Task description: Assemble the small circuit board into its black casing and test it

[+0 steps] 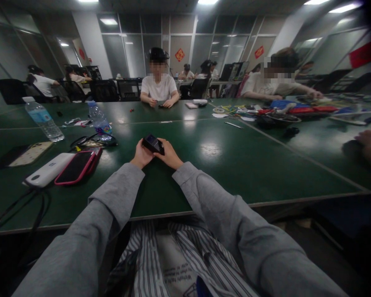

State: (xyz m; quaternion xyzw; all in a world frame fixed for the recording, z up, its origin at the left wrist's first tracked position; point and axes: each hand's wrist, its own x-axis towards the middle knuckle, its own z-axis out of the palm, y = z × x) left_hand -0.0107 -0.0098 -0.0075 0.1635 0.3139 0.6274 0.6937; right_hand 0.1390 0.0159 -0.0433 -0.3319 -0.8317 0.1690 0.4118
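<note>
Both my hands meet over the dark green table [222, 165], gripping a small black device [153, 144] with a glossy top. My left hand [141, 155] wraps its left side with fingers curled. My right hand [170, 154] holds the right side, thumb on top. Grey sleeves cover both forearms. The device sits just above the table surface, tilted slightly toward me.
To my left lie a pink-cased phone [76, 166], a white power bank [48, 170], another phone [31, 153], cables and two water bottles [45, 120]. A person in white sits opposite [159, 88]. Colourful clutter [284, 110] and another person fill the right side.
</note>
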